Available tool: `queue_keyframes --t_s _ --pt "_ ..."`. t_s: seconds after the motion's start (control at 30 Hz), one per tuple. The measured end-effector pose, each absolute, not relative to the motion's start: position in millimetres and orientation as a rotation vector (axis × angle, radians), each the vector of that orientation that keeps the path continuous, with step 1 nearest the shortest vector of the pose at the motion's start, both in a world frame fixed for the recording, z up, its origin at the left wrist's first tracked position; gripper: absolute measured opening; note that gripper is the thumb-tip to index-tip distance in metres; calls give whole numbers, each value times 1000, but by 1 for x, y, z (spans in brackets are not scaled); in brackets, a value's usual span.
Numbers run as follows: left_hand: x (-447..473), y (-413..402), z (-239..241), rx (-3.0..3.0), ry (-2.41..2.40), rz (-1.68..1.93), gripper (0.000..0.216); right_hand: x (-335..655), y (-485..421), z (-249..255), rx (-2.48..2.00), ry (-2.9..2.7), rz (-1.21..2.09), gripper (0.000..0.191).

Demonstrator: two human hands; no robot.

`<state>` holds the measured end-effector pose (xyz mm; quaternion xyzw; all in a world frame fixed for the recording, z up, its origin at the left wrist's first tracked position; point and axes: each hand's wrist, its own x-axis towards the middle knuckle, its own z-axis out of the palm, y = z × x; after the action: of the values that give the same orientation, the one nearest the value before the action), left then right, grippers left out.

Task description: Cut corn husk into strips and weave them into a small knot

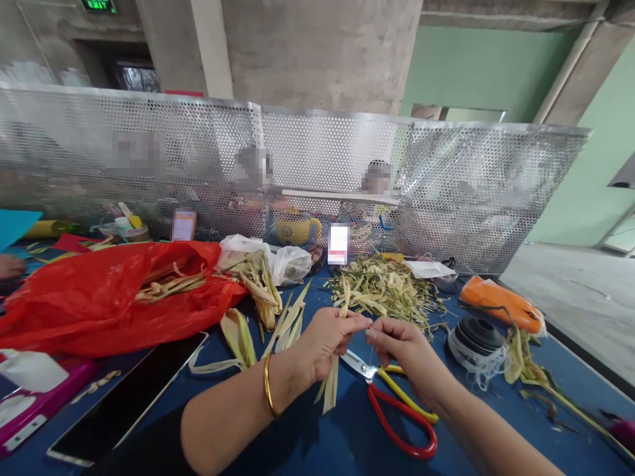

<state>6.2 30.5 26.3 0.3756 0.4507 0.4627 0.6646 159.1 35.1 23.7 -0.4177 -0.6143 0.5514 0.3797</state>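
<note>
My left hand [330, 340], with a gold bangle [269, 385] at the wrist, is closed on a strip of dry corn husk [331, 390] that sticks out above and below the fingers. Close to its fingertips, my right hand [397, 340] makes a pinch; what lies in it is too small to make out, perhaps a fine thread. Under both hands are scissors [370, 373] with one red and one yellow handle, lying on the blue table. Loose husk strips [290, 320] lie just left of my left hand.
A red plastic bag [99, 297] with husks sits at left, beside a dark tablet [133, 396]. A heap of shredded husk [387, 287] lies behind my hands. At right are a black spool with white thread [476, 344] and an orange packet [503, 304]. A perforated metal screen [317, 152] closes off the back.
</note>
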Motion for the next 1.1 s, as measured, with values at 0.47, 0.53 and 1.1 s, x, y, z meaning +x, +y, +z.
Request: queue_keyframes --t_s 0.47,0.53,1.1 --pt "3 37 27 505 963 986 31 212 113 14 -1634 -2161 -544 36" --pt "3 37 27 495 963 996 30 218 108 12 -1573 -2139 -679 33" --pt "9 29 31 481 771 962 24 165 27 17 -405 -2380 -721 27"
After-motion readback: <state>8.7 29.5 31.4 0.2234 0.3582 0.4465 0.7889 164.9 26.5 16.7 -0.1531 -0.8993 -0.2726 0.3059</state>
